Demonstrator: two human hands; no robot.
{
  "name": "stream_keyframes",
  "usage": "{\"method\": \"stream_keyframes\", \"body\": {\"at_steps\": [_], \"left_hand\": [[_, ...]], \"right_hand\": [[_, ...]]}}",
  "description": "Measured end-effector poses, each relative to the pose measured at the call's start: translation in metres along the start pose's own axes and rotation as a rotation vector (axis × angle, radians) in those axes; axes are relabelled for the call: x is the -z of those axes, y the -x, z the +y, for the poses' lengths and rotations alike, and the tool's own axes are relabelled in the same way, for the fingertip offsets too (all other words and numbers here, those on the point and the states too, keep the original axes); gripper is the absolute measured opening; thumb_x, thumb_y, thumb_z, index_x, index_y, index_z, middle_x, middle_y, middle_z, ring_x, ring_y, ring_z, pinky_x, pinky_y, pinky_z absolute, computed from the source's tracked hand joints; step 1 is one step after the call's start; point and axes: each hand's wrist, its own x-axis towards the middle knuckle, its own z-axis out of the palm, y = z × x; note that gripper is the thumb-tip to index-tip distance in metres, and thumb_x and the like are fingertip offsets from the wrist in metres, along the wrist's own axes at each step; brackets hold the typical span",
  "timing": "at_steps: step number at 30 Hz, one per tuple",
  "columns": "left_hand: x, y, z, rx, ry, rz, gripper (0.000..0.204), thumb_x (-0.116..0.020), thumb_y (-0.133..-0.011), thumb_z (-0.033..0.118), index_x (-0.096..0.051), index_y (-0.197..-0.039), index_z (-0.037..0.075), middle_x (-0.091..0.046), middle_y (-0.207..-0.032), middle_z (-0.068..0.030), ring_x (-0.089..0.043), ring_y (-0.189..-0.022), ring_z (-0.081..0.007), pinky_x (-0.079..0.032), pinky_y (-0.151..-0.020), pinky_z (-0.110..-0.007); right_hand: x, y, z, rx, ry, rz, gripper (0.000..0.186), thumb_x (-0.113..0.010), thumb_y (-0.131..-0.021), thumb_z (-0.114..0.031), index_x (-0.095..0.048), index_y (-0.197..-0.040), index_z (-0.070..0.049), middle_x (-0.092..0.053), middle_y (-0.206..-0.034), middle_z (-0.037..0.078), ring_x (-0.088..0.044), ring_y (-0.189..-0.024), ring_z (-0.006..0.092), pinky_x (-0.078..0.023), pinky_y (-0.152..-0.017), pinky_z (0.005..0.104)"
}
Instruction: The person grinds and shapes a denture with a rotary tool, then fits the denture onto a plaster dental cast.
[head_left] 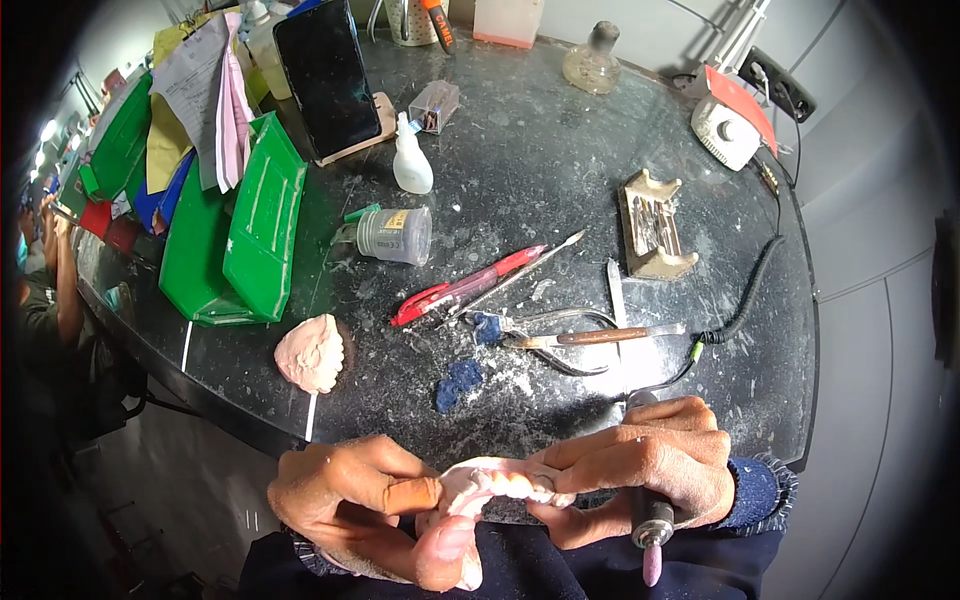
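Note:
My left hand (pixel 350 500) is closed on one end of a pale pink, arch-shaped dental cast (pixel 485 480), its thumb pressing from the near side. A row of teeth shows on the cast, some of them yellowish-orange. The fingertips of my right hand (pixel 650 455) pinch the cast's other end. Tucked in that same hand is a rotary handpiece (pixel 652 522) with a pink grinding tip pointing down toward me. To the left on the bench sits another pink plaster cast (pixel 312 355).
Beyond my hands lie blue scraps (pixel 458 385), a wooden-handled knife (pixel 600 337), a red pen (pixel 465 285) and a tool rest (pixel 655 225). Green bins (pixel 265 225), a propped phone (pixel 328 85), a dropper bottle (pixel 411 160) and a plastic cup (pixel 398 235) stand farther left. White dust covers the bench.

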Motion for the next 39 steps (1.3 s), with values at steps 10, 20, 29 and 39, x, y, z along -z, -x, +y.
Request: {"method": "stream_keyframes", "body": {"at_steps": [10, 20, 29, 39], "left_hand": [[-0.016, -0.006, 0.004, 0.14, 0.262, 0.411, 0.021, -0.071, -0.066, -0.004, -0.057, -0.08, -0.006, -0.061, -0.065, -0.0141, -0.062, -0.056, -0.0146, -0.053, -0.048, -0.025], [-0.005, -0.019, 0.011, 0.626, 0.492, 0.012, 0.035, -0.063, -0.079, 0.004, -0.054, -0.109, -0.011, -0.065, -0.091, -0.02, -0.065, -0.076, -0.0164, -0.056, -0.064, -0.025], [-0.008, -0.02, 0.0, 0.389, 0.151, -0.014, 0.026, -0.067, -0.075, 0.004, -0.062, -0.099, -0.008, -0.068, -0.082, -0.0146, -0.065, -0.073, -0.0115, -0.053, -0.061, -0.021], [-0.005, -0.013, -0.004, 0.504, 0.695, -0.049, 0.071, -0.065, -0.079, 0.002, -0.023, -0.135, -0.009, -0.057, -0.114, -0.0212, -0.056, -0.107, -0.0232, -0.046, -0.091, -0.03]], "right_hand": [[0.001, -0.006, -0.007, -0.026, -0.025, -0.007, 0.03, -0.079, -0.065, -0.015, -0.061, -0.087, -0.006, -0.067, -0.075, 0.007, -0.062, -0.054, 0.0149, -0.047, -0.043, 0.023], [0.001, 0.001, 0.0, 0.123, 0.213, -0.018, 0.028, -0.074, -0.068, -0.018, -0.063, -0.092, -0.01, -0.065, -0.08, -0.001, -0.048, -0.043, 0.0018, -0.033, -0.034, 0.0161], [-0.001, -0.004, -0.001, 0.107, 0.29, 0.023, 0.034, -0.075, -0.065, -0.014, -0.064, -0.096, -0.006, -0.065, -0.076, -0.002, -0.049, -0.042, 0.0012, -0.034, -0.034, 0.0154], [0.003, 0.0, -0.003, 0.126, 0.376, 0.101, 0.032, -0.078, -0.063, -0.011, -0.065, -0.092, -0.004, -0.065, -0.074, 0.0, -0.055, -0.047, 0.0046, -0.039, -0.037, 0.0165]]}}
